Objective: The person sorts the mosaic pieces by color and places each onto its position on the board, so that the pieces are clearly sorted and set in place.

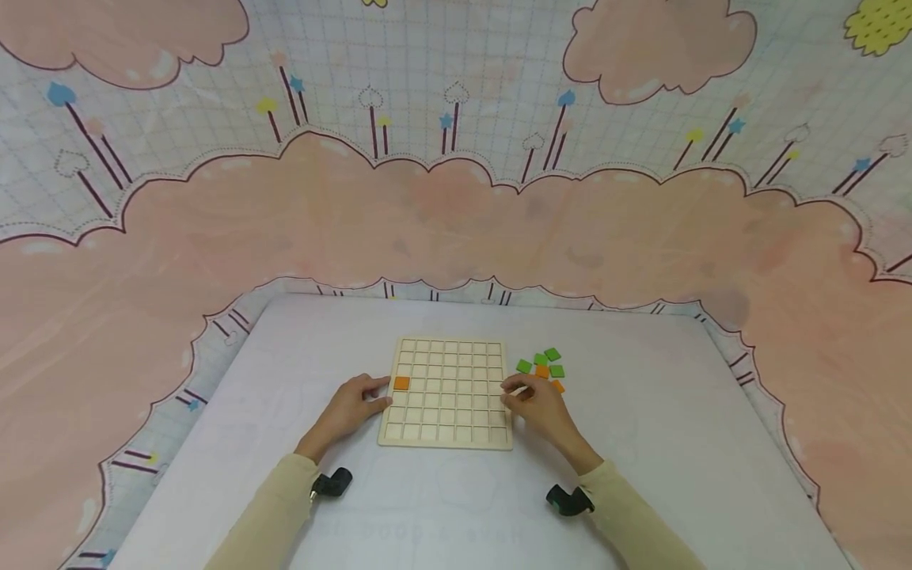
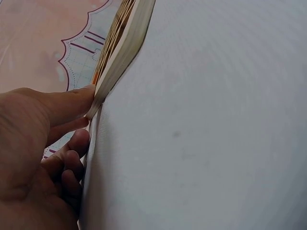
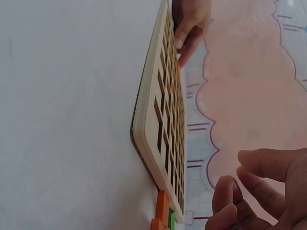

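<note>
- Left grip [image 1: 349,406]: thumb and forefinger parted, tips touching left edge of board [image 1: 447,415].
- Right grip [image 1: 539,408]: empty, hovers at board's right edge; fingers loosely bent, tips slightly parted.
- Board flat on bench [image 1: 427,507].

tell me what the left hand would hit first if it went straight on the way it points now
The wooden grid board: the left hand points at its left edge and seems to touch it. Beyond that, the orange tile looks next in line, though height is unclear.
</note>
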`<state>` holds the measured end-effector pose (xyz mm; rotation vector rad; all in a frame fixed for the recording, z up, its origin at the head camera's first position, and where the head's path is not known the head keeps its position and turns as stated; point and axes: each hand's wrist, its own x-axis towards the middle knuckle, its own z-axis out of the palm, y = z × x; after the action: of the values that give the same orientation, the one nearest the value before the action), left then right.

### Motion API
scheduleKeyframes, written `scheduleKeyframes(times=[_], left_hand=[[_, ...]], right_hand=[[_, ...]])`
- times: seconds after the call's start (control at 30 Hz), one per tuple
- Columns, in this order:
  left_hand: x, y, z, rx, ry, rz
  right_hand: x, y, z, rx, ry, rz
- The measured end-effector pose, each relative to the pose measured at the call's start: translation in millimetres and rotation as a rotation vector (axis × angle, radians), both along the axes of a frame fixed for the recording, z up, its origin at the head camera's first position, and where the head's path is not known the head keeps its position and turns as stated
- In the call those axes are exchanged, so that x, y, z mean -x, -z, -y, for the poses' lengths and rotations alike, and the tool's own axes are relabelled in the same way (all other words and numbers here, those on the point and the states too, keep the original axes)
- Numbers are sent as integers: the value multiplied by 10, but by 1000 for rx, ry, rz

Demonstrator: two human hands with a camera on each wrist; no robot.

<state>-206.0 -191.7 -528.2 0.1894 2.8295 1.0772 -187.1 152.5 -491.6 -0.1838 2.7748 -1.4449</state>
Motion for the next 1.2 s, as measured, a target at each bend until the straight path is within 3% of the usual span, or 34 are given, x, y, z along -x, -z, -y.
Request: scheduleKeyframes(times=[0.57, 1.2], left_hand=[[32, 17, 2, -4, 9, 6], [18, 2, 13, -11, 33, -17]], right_hand=[[33, 82, -260, -53, 74, 43], [12, 200, -480, -87, 93, 49]])
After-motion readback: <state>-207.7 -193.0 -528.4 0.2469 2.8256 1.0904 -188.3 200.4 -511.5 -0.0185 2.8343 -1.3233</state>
